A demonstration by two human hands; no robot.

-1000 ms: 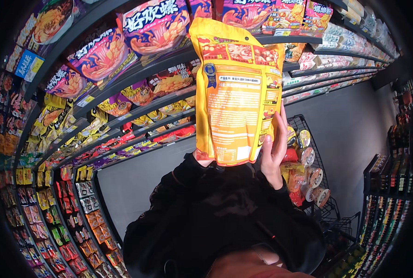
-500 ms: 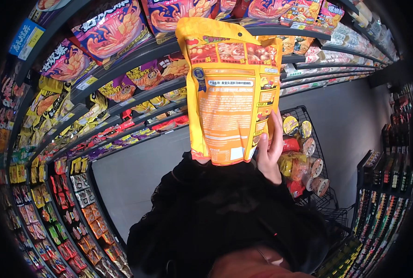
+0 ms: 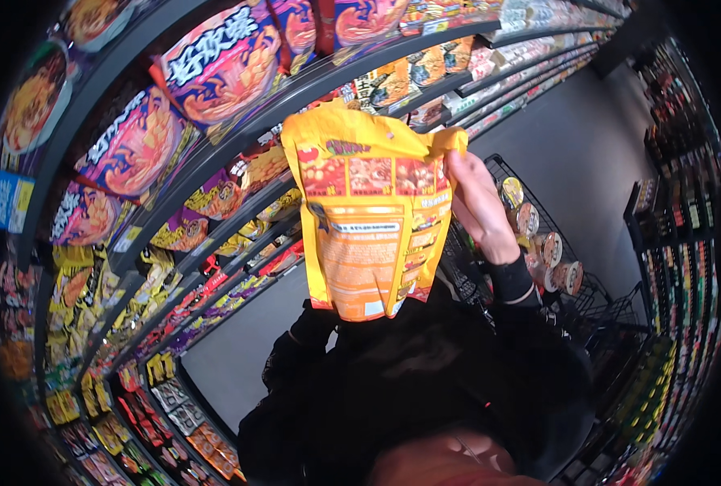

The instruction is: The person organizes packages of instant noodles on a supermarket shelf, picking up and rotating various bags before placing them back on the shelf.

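A shop aisle with a plain grey floor [image 3: 575, 154] running toward the upper right. Long dark shelves [image 3: 295, 77] on the left curve overhead, packed with bright snack bags and noodle bowls. A black wire cart [image 3: 587, 300] stands at right, beside another stocked dark shelf unit [image 3: 684, 211].

The pouch [image 3: 372, 219] hangs in front of the shelves [image 3: 214, 162], which run along the left. The right hand [image 3: 478, 206] grips its right edge. The cart [image 3: 555, 267] of cups stands right, behind the hand.
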